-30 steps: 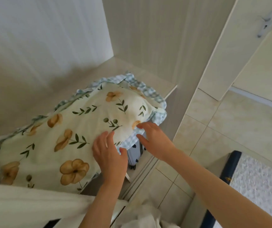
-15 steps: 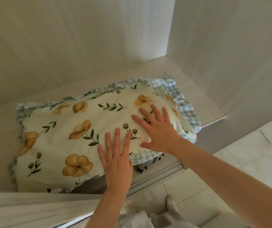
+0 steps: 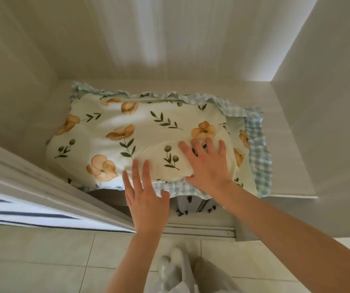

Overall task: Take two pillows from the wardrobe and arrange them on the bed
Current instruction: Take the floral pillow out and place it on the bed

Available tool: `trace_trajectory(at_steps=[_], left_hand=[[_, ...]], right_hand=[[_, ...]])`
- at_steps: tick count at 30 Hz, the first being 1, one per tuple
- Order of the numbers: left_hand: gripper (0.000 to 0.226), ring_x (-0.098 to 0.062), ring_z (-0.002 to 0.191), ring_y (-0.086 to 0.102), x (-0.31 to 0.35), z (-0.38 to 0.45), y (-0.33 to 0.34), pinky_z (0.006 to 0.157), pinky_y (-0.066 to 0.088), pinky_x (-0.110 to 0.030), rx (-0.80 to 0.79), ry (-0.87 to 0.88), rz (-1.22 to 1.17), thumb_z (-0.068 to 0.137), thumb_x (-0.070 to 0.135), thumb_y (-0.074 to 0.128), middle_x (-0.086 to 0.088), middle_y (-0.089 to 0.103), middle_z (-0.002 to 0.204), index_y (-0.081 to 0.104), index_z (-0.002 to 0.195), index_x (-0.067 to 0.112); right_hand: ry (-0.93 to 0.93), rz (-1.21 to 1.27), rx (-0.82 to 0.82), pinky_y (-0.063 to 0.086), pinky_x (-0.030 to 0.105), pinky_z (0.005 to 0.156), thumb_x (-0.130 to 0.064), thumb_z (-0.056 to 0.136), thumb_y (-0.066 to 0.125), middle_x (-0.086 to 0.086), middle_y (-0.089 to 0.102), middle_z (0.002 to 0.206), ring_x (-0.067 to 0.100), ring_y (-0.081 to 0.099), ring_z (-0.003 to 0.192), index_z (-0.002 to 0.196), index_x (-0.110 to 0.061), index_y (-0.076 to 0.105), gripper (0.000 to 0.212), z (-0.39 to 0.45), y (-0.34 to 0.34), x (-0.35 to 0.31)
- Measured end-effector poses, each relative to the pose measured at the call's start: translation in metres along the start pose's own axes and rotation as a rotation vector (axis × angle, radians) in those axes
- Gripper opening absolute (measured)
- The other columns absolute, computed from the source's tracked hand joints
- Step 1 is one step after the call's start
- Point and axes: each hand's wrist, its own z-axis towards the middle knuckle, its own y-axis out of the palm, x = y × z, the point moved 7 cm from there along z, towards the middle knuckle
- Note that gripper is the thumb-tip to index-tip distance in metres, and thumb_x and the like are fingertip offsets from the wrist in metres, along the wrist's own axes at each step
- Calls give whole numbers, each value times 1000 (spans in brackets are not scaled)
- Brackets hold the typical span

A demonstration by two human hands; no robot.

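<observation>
A cream pillow (image 3: pixel 140 140) printed with orange flowers and green leaves lies on a wardrobe shelf (image 3: pixel 286 187). A second pillow (image 3: pixel 256 149) with a blue checked frill lies under it and shows along the right and back edges. My right hand (image 3: pixel 207 163) rests flat on the top pillow's front right part, fingers spread. My left hand (image 3: pixel 144 197) is at the pillow's front edge, fingers spread and fingertips touching the fabric. Neither hand grips anything.
The sliding wardrobe door (image 3: pixel 49 197) stands at the left, close to my left arm. The wardrobe's side wall (image 3: pixel 322 102) closes the right. A dark-dotted white thing (image 3: pixel 193 205) sits under the shelf. Pale floor tiles (image 3: pixel 43 261) lie below.
The view has swung to face the shelf squarely. My right hand slid onto the top pillow and flattened. My left hand moved back to the pillow's front edge.
</observation>
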Motion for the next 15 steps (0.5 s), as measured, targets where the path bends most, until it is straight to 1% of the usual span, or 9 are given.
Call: trace_trajectory(at_steps=[2, 3, 6, 7, 8, 10, 12, 14, 15], left_hand=[[91, -39, 154, 14, -16, -5, -2, 121, 20, -54, 13, -141, -118, 79, 10, 77, -11, 20, 167, 29, 157, 12], [91, -39, 152, 17, -25, -7, -2, 121, 20, -52, 2, -245, -211, 82, 12, 77, -12, 20, 167, 26, 157, 11], [98, -35, 148, 29, -49, -9, 7, 113, 33, -47, -76, -637, -607, 87, 29, 78, -10, 17, 165, 14, 160, 20], [98, -34, 146, 34, -53, -8, 11, 111, 36, -44, -99, -736, -741, 86, 34, 78, -9, 21, 165, 13, 160, 24], [96, -32, 142, 39, -54, -7, 13, 113, 38, -46, -109, -804, -860, 85, 38, 78, -7, 28, 162, 16, 158, 28], [95, -28, 131, 50, -52, -3, 15, 107, 47, -53, -101, -894, -1037, 82, 43, 80, -3, 44, 150, 19, 154, 32], [101, -26, 120, 54, -48, 1, 15, 94, 56, -52, -86, -951, -1120, 78, 48, 83, 0, 48, 137, 17, 153, 34], [107, -27, 119, 54, -45, 3, 15, 87, 58, -53, -74, -994, -1123, 73, 50, 85, -1, 48, 136, 15, 153, 36], [111, -29, 123, 52, -44, 3, 15, 89, 57, -56, -71, -1012, -1103, 72, 51, 86, -3, 45, 141, 13, 154, 37]], right_hand=[[-6, 12, 7, 27, 66, 100, -55, 62, 73, 8, 44, 138, 39, 39, 120, 143, -28, 28, 97, -1, -3, -1], [-5, 18, 6, 27, 66, 100, -55, 63, 72, 8, 43, 138, 39, 38, 121, 143, -28, 27, 96, -2, -3, -1], [6, 12, -9, 27, 64, 101, -57, 64, 70, 6, 41, 140, 37, 37, 122, 144, -29, 25, 95, -12, -4, -3], [11, 10, -14, 27, 64, 101, -58, 65, 69, 5, 41, 139, 36, 37, 121, 144, -30, 25, 95, -18, -5, -4], [14, 9, -22, 28, 63, 101, -61, 65, 68, 4, 42, 138, 36, 38, 120, 143, -30, 25, 95, -24, -6, -6], [11, 28, -26, 29, 63, 100, -70, 65, 62, 3, 46, 132, 36, 40, 115, 140, -30, 30, 90, -37, -10, -10], [15, 81, 20, 35, 57, 94, -77, 71, 47, 3, 54, 119, 36, 44, 105, 130, -29, 42, 77, -46, -20, -12], [28, 155, 59, 42, 49, 84, -77, 79, 31, 4, 58, 109, 35, 48, 99, 119, -24, 51, 70, -45, -33, -11], [21, 182, 57, 43, 47, 82, -75, 82, 26, 4, 59, 107, 34, 49, 98, 116, -21, 53, 69, -40, -38, -10]])
